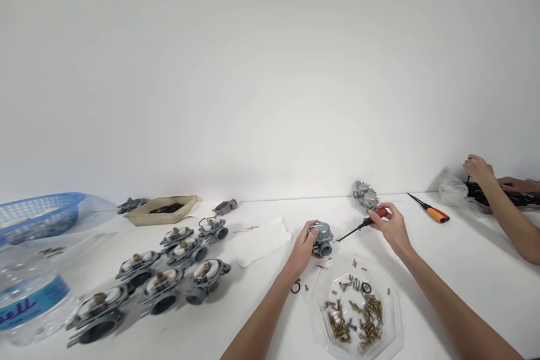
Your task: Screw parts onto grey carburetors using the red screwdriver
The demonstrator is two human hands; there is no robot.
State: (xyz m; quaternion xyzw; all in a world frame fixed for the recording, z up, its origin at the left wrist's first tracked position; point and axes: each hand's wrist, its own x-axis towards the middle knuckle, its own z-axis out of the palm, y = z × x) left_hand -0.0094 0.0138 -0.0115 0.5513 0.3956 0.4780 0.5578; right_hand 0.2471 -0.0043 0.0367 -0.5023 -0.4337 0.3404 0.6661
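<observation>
Left grip [304,244] holds one carburetor [323,232], right grip [391,226] one screwdriver [363,224].

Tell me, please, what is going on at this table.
A person's left hand holds a carburetor on the table, while the right hand holds a red-handled screwdriver, its tip just short of the carburetor. A clear tray of small brass-coloured parts sits nearer the person. Open carburetor bodies stand to the left.

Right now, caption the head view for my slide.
Left hand holding a carburetor, right hand a red-handled screwdriver, brass-colored parts in a clear tray.
</observation>
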